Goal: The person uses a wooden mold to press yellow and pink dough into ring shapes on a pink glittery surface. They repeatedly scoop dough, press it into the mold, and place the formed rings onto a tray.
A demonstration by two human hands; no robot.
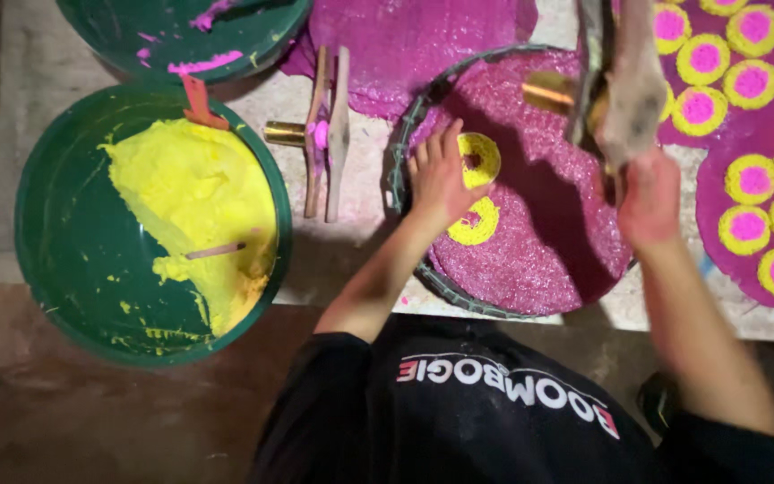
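Tub [64, 224] of yellow paste: stood left of the tray [539, 242], apart from it, stick lying in the paste. Tray itself: round, filled with pink grain, sat right before the body. Mat [736, 273] right of the tray: pink, already covered in yellow discs [750, 81] with pink middles. Second tub [181, 36]: up and left of the tray, smeared pink, cut off by the frame.

Left hand [441, 175]: lay flat on the tray's left part, fingers apart, gripping nothing, fingertips touching the upper of two yellow rings [477, 193]. Right hand [647, 197]: was raised over the tray's right side, clamped on a wooden press [624, 90] with a brass barrel [548, 90], both blurred. Spare press [324, 134]: rested just left of the tray.

Likely trouble, judged from this: could smear or dent the soft rings with the spread fingers so close; could catch those fingers under the barrel if brought down near them; could land a fresh piece on the rings already laid; could drip paste on the pink grain from a press tilted and moving fast.
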